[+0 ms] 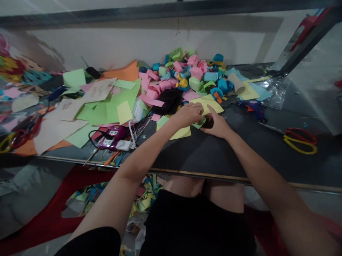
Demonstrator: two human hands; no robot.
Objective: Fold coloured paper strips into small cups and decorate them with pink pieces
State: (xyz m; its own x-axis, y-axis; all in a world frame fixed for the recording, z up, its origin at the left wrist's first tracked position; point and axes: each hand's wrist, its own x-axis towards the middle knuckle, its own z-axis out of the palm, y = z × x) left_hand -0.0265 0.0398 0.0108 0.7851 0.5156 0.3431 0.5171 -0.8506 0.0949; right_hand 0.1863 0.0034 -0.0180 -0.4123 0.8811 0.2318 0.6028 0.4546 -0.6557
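Note:
Just past the table's front edge, my left hand [190, 114] is closed, its fingers pinching a small green paper piece [199, 124]. My right hand [217, 124] curls round the other side of the same piece, thumb raised and fingers beneath. A dark patch lies inside its curve; whether it is a thing or shadow I cannot make out. Sheets of yellow paper [182, 134] lie under and beside the left hand, and another yellow sheet [214, 104] is behind both hands. A folded black item [168, 101] rests beyond the left wrist.
Behind the hands is a heap of folded paper pieces [195, 72]. To the right lie a blue glue gun [254, 108], scissors [300, 140] and a cardboard tube [236, 83]. Coloured sheets [112, 102] and a purple device with cables [113, 137] are on the left.

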